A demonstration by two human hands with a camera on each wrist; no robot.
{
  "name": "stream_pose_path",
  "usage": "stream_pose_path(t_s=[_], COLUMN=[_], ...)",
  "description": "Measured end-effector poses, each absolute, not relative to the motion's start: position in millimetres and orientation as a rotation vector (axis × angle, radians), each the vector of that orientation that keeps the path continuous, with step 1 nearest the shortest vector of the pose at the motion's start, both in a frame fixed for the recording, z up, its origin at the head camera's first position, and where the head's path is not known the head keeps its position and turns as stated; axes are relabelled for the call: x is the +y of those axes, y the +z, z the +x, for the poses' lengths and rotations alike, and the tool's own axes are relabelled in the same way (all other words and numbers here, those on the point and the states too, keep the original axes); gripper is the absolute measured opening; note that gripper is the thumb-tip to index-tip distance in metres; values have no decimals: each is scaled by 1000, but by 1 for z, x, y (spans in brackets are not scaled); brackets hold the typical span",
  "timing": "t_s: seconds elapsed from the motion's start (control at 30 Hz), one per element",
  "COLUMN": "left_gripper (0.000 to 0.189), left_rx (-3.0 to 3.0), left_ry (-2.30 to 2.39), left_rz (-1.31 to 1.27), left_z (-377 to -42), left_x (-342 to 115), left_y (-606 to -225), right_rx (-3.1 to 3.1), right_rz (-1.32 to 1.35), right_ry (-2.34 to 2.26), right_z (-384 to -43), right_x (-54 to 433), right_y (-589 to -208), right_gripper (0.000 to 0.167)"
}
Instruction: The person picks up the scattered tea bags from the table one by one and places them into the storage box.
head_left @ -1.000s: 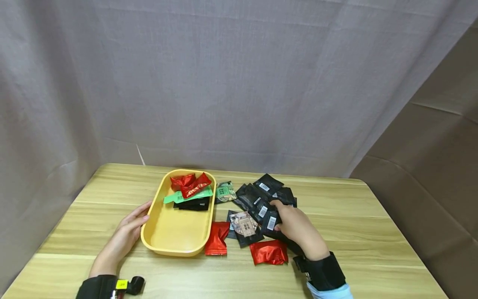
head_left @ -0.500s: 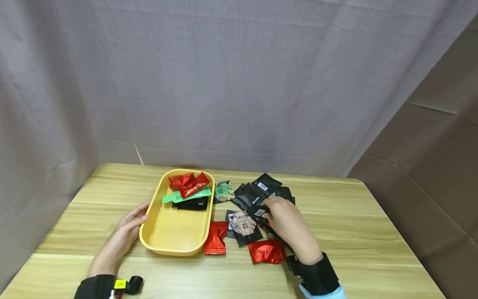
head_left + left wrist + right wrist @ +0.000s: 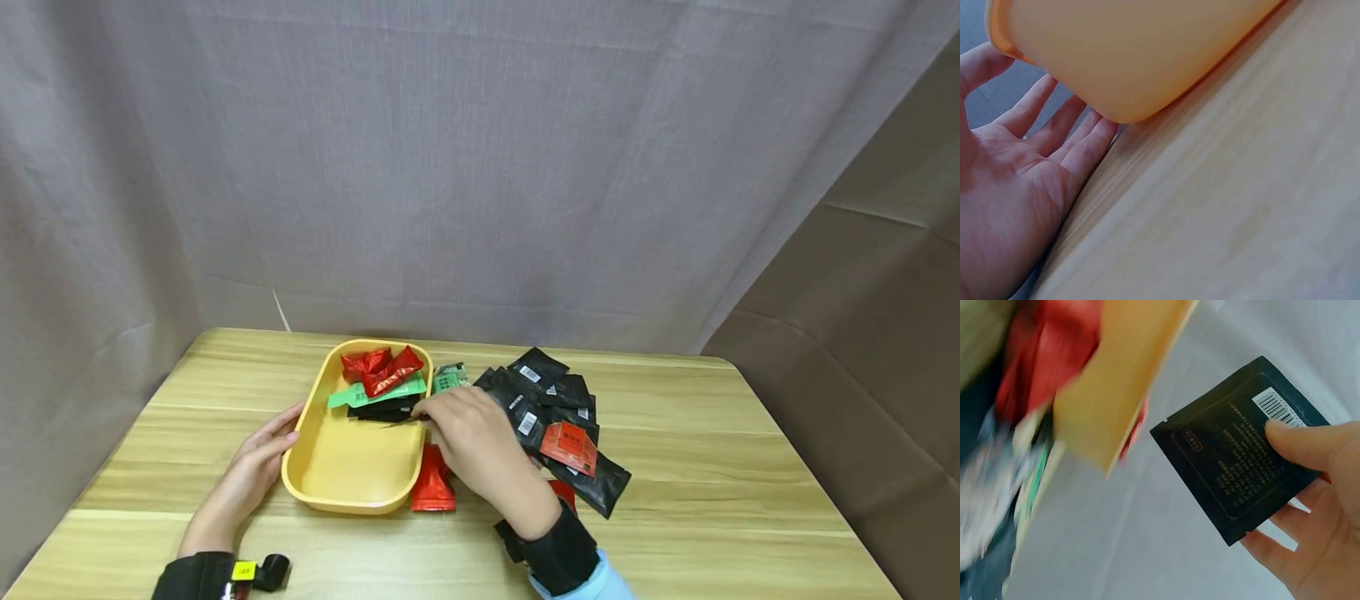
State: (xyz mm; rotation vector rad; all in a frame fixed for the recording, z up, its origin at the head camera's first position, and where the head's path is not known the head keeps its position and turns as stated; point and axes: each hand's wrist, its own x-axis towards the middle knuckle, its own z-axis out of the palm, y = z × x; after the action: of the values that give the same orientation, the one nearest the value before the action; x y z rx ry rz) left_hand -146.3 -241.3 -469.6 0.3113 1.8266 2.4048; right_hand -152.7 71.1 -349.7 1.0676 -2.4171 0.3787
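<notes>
My left hand rests with extended fingers against the left side of the yellow tray; the left wrist view shows fingertips touching its outer wall. My right hand is over the tray's right rim, pinching a flat black sachet between thumb and fingers. The sachet's printed, barcoded back shows in the right wrist view; the head view shows it nearly edge-on. Inside the tray's far end lie red foil packets, a green sachet strip and black sachets.
Right of the tray lies a pile of black sachets, with an orange-labelled sachet on it. A red packet lies by the tray's near right side. A green-labelled sachet lies beside the far right rim. A grey curtain hangs behind.
My right hand has picked up a black sachet from the pile and moved left to the tray rim. The orange-labelled sachet has come into view. My left hand has stayed put.
</notes>
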Motion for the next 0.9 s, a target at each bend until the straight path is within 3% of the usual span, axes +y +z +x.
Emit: stream_pose_path(t_s=[0.17,0.33,0.9], left_gripper=[53,51,57], left_rx=[1815,1818,1822], left_ry=[2434,2441,2419], left_rz=[304,312,307], left_z=[-146,-145,-146], left_x=[-244,-245,-241], left_y=[-470,-470,-469], right_rx=[-2411,-2374,-2516], right_rz=[1198,1221,1151], right_ry=[265,116,-17], right_z=[-144,-141,-144], right_x=[35,15,18], right_y=[-358,-372,-390], right_gripper=[31,27,24])
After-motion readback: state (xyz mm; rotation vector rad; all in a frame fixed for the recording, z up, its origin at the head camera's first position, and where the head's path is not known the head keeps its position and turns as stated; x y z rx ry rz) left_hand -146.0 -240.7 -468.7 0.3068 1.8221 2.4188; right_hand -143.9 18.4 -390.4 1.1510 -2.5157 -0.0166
